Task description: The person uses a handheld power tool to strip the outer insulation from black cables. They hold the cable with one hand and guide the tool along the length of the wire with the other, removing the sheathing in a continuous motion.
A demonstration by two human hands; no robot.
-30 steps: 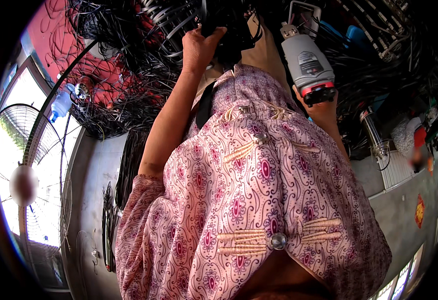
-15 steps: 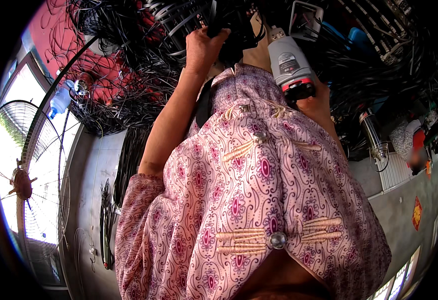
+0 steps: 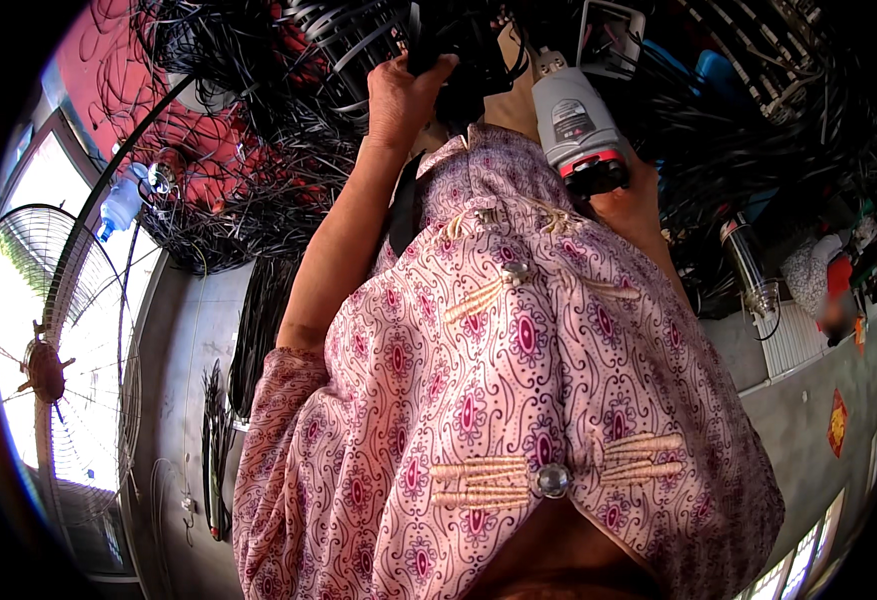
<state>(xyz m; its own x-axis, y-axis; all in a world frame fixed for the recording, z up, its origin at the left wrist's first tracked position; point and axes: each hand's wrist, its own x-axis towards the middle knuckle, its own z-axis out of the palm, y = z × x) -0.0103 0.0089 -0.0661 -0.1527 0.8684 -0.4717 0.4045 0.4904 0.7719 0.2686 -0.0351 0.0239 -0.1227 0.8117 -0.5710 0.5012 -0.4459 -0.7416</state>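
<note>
Left hand (image 3: 401,100): fingers clamped on a black strip (image 3: 419,52) among other dark strips. Right hand (image 3: 630,192): fingers closed around the red-and-black end of a grey power tool (image 3: 576,122) — partly hidden by it — held beside the patterned garment (image 3: 458,330). An open, white-rimmed square container (image 3: 640,42) lies beyond the tool; small items show inside, kind not determinable. A translucent blue plastic bottle (image 3: 123,203) lies far left, contents indiscernible.

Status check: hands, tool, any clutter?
Left hand holding black strip. Right hand gripping grey tool. Loose strips heaped either side.
</note>
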